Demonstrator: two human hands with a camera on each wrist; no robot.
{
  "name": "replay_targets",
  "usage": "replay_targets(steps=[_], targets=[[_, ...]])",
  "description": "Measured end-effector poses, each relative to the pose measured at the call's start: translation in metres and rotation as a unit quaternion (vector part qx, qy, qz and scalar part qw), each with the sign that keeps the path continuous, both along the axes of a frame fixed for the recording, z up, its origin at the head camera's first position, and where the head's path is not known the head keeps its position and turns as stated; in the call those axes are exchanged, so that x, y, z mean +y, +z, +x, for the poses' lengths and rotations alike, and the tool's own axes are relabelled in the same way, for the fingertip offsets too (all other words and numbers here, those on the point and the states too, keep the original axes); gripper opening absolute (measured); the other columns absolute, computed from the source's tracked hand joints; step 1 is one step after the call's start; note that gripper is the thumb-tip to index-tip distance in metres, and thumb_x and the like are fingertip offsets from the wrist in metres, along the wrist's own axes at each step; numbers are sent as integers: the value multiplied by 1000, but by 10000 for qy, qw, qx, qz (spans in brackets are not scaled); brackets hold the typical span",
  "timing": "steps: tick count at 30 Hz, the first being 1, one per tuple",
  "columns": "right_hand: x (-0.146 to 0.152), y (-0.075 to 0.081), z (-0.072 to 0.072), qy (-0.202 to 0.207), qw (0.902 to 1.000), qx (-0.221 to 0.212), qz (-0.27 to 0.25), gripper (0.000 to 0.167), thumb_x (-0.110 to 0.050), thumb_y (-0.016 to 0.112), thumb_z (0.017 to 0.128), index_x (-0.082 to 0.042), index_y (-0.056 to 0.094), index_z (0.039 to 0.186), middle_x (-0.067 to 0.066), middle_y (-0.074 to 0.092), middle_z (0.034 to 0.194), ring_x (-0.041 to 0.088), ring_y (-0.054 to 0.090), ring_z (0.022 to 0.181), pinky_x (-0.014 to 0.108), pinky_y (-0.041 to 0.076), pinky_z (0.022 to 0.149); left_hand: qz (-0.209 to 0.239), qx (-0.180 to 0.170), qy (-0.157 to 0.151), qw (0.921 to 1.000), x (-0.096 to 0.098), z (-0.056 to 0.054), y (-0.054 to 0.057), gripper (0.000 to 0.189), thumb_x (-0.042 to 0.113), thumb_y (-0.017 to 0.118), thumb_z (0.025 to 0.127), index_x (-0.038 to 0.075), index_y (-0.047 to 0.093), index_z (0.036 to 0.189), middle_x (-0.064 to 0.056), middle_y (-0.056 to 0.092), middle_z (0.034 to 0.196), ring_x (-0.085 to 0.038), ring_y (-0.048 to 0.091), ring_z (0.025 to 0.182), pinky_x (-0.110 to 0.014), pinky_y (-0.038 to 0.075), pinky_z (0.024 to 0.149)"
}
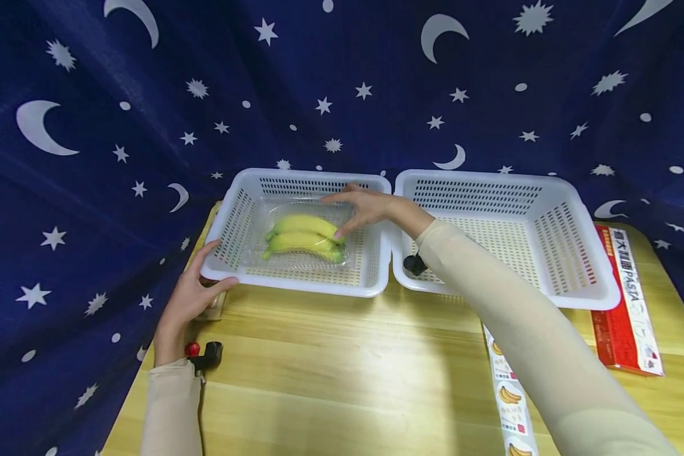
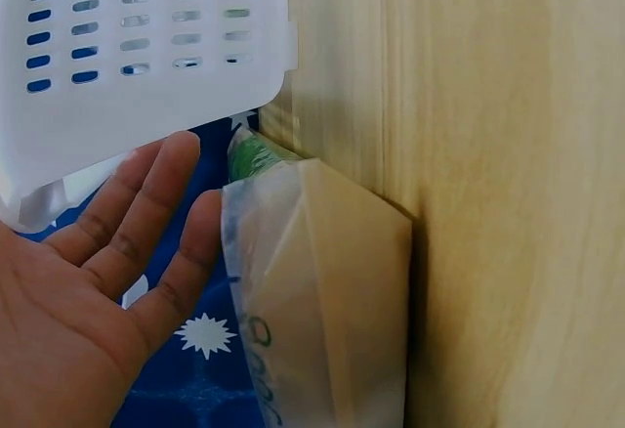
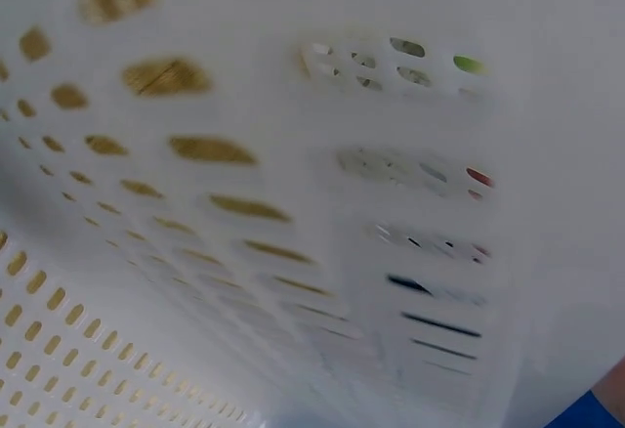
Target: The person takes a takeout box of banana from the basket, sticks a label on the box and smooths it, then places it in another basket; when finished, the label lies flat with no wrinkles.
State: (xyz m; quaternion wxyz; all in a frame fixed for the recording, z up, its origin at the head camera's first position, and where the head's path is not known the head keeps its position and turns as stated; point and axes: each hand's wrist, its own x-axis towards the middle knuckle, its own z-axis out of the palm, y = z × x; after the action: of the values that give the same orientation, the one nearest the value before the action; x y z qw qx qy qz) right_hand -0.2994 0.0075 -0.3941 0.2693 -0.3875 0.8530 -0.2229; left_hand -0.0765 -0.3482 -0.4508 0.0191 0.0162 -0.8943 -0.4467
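Note:
A clear plastic container [image 1: 251, 244] with yellow-green bananas [image 1: 302, 237] inside lies in the left white basket [image 1: 296, 288]. My right hand [image 1: 365, 208] reaches over the basket's right side, its spread fingers and thumb touching the container's right part. My left hand [image 1: 188, 297] is at the basket's front left corner, thumb by the front rim and fingers along the left side. In the left wrist view, the left fingers [image 2: 161, 193] extend just under the basket's rim, beside a brown and clear plastic bag [image 2: 332, 281]. The right wrist view shows mostly slotted basket wall [image 3: 244, 272].
A second white basket [image 1: 490, 228] stands to the right, under my right forearm. A red pasta box [image 1: 618, 304] lies at the table's right. A strip of banana stickers [image 1: 510, 396] runs toward the front edge. Behind hangs a dark blue curtain [image 1: 342, 76] with moons and stars.

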Motion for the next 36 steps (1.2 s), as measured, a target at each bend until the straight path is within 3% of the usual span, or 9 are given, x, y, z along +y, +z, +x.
replay_targets(steps=[4, 7, 11, 14, 20, 24, 29, 32, 36], targets=[[-1, 3, -2, -38, 9999, -113, -3, 96, -48, 84, 73, -38, 31, 153, 15, 22, 153, 32, 30, 138, 57, 33, 111, 82, -96, 4, 9999, 1, -1, 2, 84, 20, 76, 87, 25, 27, 155, -26, 48, 137, -12, 55, 83, -25, 47, 53], [-1, 5, -2, -98, 9997, -215, 4, 97, -48, 83, 73, -39, 29, 153, 14, 19, 155, 32, 30, 139, 56, 33, 111, 100, -112, 7, 9999, 1, -3, 2, 82, 21, 76, 87, 24, 29, 154, -25, 48, 137, -15, 55, 82, -23, 47, 55], [0, 5, -1, -300, 9958, -844, -187, 95, -40, 84, 76, -39, 28, 153, 13, 10, 158, 33, 43, 128, 50, 51, 96, 139, -90, 19, 9999, 2, -2, 2, 81, 19, 76, 86, 23, 30, 153, -25, 49, 137, -14, 55, 83, -22, 47, 57], [1, 6, 1, -500, 9868, -1462, -475, 93, -27, 83, 79, -39, 28, 154, 14, 3, 157, 33, 56, 110, 47, 59, 78, 158, -69, 18, 9998, 4, -1, 2, 82, 18, 77, 86, 22, 31, 153, -25, 49, 137, -12, 56, 83, -22, 47, 57], [5, 4, 2, -815, 9731, -1878, -1056, 82, -10, 76, 85, -31, 35, 152, 14, 1, 156, 31, 62, 95, 47, 60, 78, 160, -20, 1, 9999, 6, -2, 5, 82, 18, 78, 85, 22, 32, 153, -24, 51, 133, -11, 54, 81, -21, 46, 56], [8, 1, 1, -974, 9645, -2041, -1361, 72, -4, 70, 88, -28, 41, 149, 11, 0, 158, 29, 59, 99, 42, 60, 78, 150, -6, -11, 9999, 6, -3, 6, 82, 17, 78, 84, 22, 33, 153, -24, 52, 133, -11, 54, 82, -20, 47, 57], [9, -3, -2, -986, 9518, -2411, -1618, 71, 5, 62, 89, -26, 42, 149, 8, -3, 157, 28, 55, 103, 42, 60, 80, 128, -57, -7, 9999, 7, -3, 7, 81, 14, 77, 85, 19, 33, 153, -26, 51, 134, -8, 54, 81, -21, 46, 55], [9, -4, -2, -1003, 9452, -2577, -1737, 70, 8, 60, 88, -24, 43, 149, 7, -4, 157, 28, 54, 101, 44, 59, 80, 162, -76, -15, 9998, 11, -1, 14, 80, 11, 76, 85, 13, 33, 152, -29, 51, 133, -7, 54, 79, -21, 45, 54], [8, -1, -1, -954, 9468, -2528, -1750, 69, 6, 59, 88, -23, 43, 148, 9, -2, 158, 26, 58, 93, 44, 59, 80, 168, -92, -11, 9998, 19, 5, 28, 77, 9, 75, 86, 7, 33, 151, -31, 50, 132, -5, 54, 79, -20, 46, 56]])
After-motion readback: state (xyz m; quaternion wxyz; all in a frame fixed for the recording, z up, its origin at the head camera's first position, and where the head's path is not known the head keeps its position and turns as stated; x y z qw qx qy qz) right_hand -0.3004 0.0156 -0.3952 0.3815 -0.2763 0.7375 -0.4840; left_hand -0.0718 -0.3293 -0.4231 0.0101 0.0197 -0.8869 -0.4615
